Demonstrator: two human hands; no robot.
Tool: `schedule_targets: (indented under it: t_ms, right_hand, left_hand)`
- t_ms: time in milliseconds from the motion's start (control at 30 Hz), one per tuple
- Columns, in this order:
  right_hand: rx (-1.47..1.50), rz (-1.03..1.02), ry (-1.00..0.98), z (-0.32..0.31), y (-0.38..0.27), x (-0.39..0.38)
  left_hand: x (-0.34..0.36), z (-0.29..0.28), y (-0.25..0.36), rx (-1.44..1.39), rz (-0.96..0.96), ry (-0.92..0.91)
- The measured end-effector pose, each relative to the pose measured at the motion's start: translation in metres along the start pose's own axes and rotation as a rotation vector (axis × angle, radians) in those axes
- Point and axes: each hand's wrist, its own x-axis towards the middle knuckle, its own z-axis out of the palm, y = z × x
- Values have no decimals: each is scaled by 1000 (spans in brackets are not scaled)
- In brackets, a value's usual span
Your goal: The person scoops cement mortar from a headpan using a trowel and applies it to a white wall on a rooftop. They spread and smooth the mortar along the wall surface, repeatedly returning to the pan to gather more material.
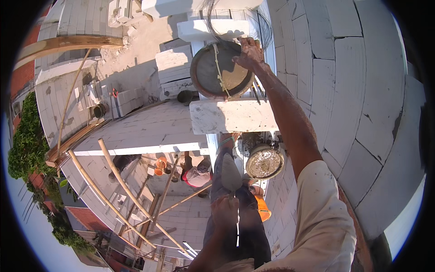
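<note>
My right hand [249,55] grips the far right rim of a dark round pan [201,68] holding grey mixture, with a pale jagged streak across it. The pan is beside a white block [233,117], on its far side. Lower down, my left hand [225,209] is closed on the handle of a pointed trowel [231,174], whose blade lies over my legs as I see it. Right of the trowel, below the block, is a round metal container [265,162] with lumpy pale material, above an orange bucket [263,207].
A tall block wall [340,86] runs along the right. On the lower left, a drop beside a block ledge [140,133] shows wooden poles [122,181] and a co-worker [197,176] below. A curved timber [72,44] and stacked blocks [174,65] are at the upper left.
</note>
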Motion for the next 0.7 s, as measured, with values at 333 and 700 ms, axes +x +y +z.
schedule_targets:
  t_ms: [333, 700]
  right_hand:
    - [-248, -55, 96, 45, -37, 65]
    - [505, -287, 860, -145, 129, 25]
  left_hand:
    - [30, -20, 14, 90, 29, 52]
    - [35, -7, -8, 128, -1, 7]
